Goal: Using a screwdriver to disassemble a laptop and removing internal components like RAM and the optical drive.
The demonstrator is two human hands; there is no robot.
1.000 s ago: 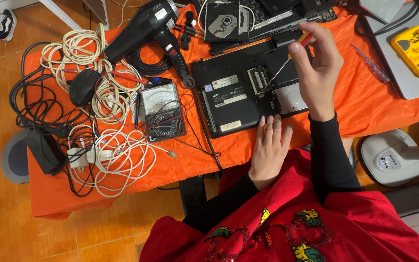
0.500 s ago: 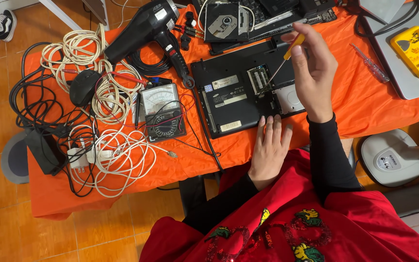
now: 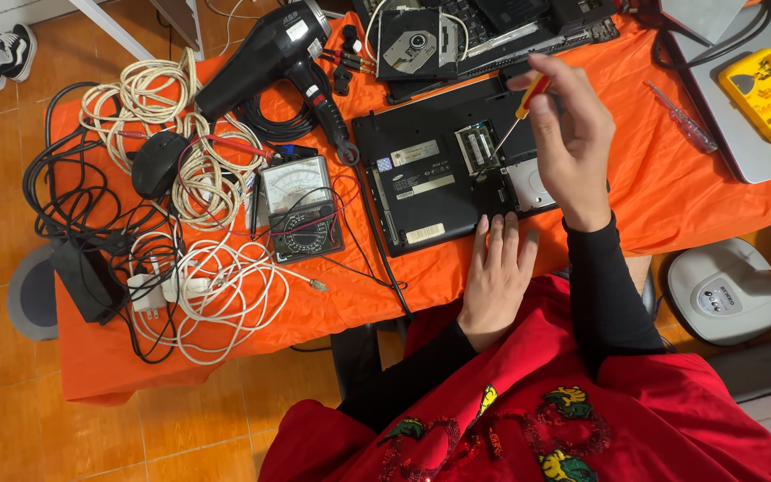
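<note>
A black laptop (image 3: 430, 178) lies bottom-up on the orange-covered table (image 3: 225, 357), its memory bay uncovered. My right hand (image 3: 573, 143) hovers over the laptop's right side, gripping a small screwdriver (image 3: 521, 105) with a red and yellow handle; the thin shaft points down-left toward the memory slot (image 3: 476, 147). My left hand (image 3: 497, 277) rests flat with fingers together on the laptop's near edge and the cloth.
Left of the laptop sit an analog multimeter (image 3: 301, 210), a black hair dryer (image 3: 269, 58), coiled white and black cables (image 3: 180, 223) and a power adapter (image 3: 87, 277). A dismantled laptop (image 3: 466, 36) lies behind. A yellow tool case (image 3: 765, 94) and a pen-like tester (image 3: 680, 116) lie right.
My right hand has lifted slightly and turned the screwdriver, so its handle now shows above my fingers. My left hand has stayed in place on the laptop's edge.
</note>
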